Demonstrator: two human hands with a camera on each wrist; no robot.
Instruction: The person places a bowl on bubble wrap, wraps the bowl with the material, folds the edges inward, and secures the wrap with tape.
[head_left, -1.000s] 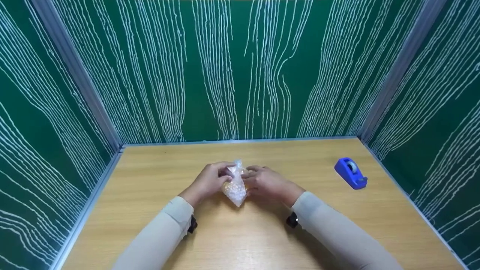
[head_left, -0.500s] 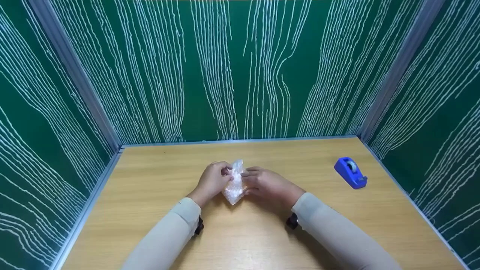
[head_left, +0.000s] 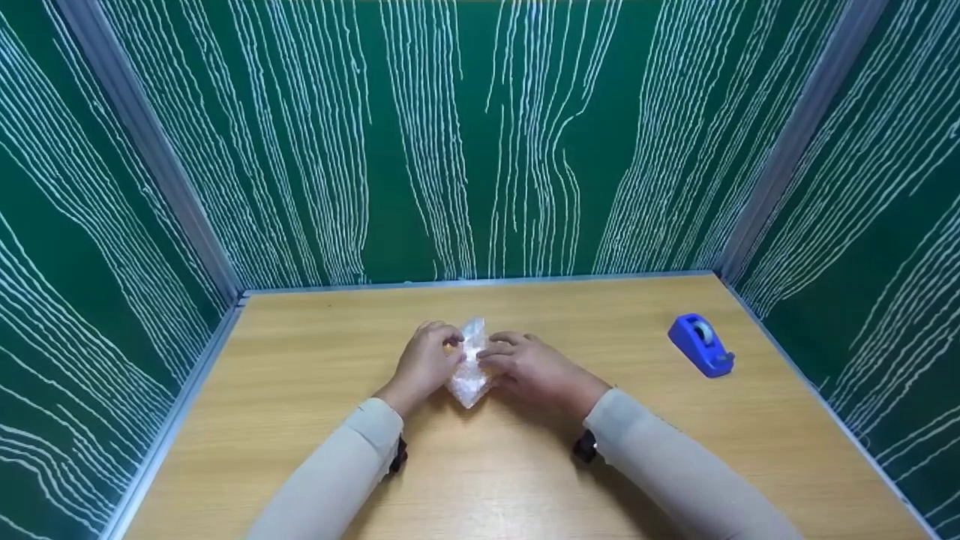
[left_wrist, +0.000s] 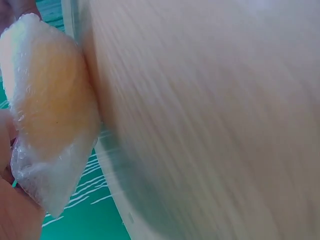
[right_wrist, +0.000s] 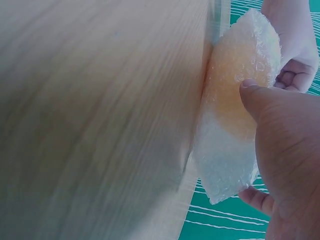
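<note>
A bundle of clear bubble wrap [head_left: 470, 379] lies on the table between both hands, with pointed ends toward and away from me. Through the plastic, in the left wrist view, shows a rounded orange-yellow thing [left_wrist: 60, 95]; its kind is hidden by the wrap. My left hand [head_left: 427, 362] holds the bundle's left side, fingers curled at the upper part of the wrap. On the other side my right hand [head_left: 536, 370] grips the bundle; in the right wrist view its thumb [right_wrist: 257, 97] presses the wrap over the orange part, with a finger near the lower pointed end.
A blue tape dispenser [head_left: 703, 346] with a roll of tape stands to the right on the wooden table [head_left: 300, 337]. Green panels [head_left: 420, 150] with white wavy lines enclose the table at the back and both sides.
My left hand has shifted slightly right and its curled fingers now lie on the wrap. The bundle's far end looks broader and flatter, its near tip slightly left. The right hand has barely moved.
</note>
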